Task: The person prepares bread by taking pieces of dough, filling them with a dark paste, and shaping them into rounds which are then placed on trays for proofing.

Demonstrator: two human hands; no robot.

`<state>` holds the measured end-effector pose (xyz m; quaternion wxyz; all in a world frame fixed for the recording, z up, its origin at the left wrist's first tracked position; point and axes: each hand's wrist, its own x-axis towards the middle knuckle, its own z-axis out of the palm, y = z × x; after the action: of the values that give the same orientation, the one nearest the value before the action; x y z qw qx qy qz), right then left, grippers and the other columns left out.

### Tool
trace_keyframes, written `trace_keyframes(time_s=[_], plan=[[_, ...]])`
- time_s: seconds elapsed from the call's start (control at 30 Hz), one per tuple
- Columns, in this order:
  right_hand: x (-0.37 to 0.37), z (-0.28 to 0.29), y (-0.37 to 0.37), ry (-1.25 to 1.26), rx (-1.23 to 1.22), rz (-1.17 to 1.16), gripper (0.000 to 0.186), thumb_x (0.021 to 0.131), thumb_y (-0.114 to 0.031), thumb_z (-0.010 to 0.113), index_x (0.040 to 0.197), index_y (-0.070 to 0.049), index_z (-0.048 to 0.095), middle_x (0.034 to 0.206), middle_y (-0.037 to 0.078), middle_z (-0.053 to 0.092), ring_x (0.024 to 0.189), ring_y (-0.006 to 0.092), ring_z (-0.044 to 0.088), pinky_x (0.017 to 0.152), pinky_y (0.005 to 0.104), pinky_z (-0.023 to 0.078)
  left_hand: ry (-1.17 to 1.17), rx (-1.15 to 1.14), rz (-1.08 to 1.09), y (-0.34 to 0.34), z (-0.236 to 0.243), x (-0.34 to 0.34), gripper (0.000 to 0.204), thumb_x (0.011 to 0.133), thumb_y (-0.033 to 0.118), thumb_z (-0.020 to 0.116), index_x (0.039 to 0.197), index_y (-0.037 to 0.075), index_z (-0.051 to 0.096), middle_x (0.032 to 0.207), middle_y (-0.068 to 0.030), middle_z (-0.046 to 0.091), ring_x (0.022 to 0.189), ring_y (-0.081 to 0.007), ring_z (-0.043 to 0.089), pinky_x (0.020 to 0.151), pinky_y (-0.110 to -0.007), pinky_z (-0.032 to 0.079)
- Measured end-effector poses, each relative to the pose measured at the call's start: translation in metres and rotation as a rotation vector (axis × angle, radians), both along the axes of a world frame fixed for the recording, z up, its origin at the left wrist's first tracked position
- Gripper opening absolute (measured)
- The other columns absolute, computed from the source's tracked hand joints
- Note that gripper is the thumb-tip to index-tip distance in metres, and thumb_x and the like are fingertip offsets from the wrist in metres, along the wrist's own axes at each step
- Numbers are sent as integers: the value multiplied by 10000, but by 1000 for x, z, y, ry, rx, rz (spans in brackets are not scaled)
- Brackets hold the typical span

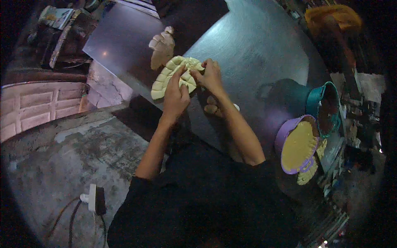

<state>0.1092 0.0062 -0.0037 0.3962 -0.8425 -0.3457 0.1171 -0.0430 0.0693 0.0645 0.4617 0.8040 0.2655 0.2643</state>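
Observation:
A pale yellow slab of dough point(162, 82), scored into many small blocks, lies on the dark metal table in front of me. My left hand point(177, 100) rests on its near part with the fingers stretched out over the blocks. At the dough's right edge, my right hand point(211, 77) has its thumb and fingers bent together, pinching a bit of the dough. A second, smaller scored piece of dough point(162, 46) sits just beyond the slab. Several small brownish lumps point(213, 107) lie beside my right forearm; the forearm hides part of them.
On the right stand a purple basin point(283, 138) holding a smooth yellow mass and a teal basket point(314, 101). More yellow dough pieces point(307, 175) show beside the basin. Lower left, a white power strip point(94, 199) with cables lies on the concrete floor.

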Motion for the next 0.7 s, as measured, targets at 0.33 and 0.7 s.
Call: trace_keyframes(time_s=[0.33, 0.7], plan=[[-12, 148, -161, 383, 384, 89, 330, 790, -192, 788, 924, -35, 530, 861, 68, 606, 819, 144, 583, 728, 307, 486, 85, 362, -213, -41, -7, 36, 541, 862, 103, 588, 1389, 61, 475, 1283, -209, 582, 1172, -399, 557, 1069, -525, 364], [-79, 224, -448, 374, 903, -389, 217, 835, 81, 685, 1041, 17, 701, 1111, 117, 643, 1015, 216, 642, 931, 319, 521, -485, -201, -607, -356, 136, 32, 388, 967, 319, 601, 1190, 3, 622, 1057, -140, 638, 951, -261, 652, 896, -381, 511]])
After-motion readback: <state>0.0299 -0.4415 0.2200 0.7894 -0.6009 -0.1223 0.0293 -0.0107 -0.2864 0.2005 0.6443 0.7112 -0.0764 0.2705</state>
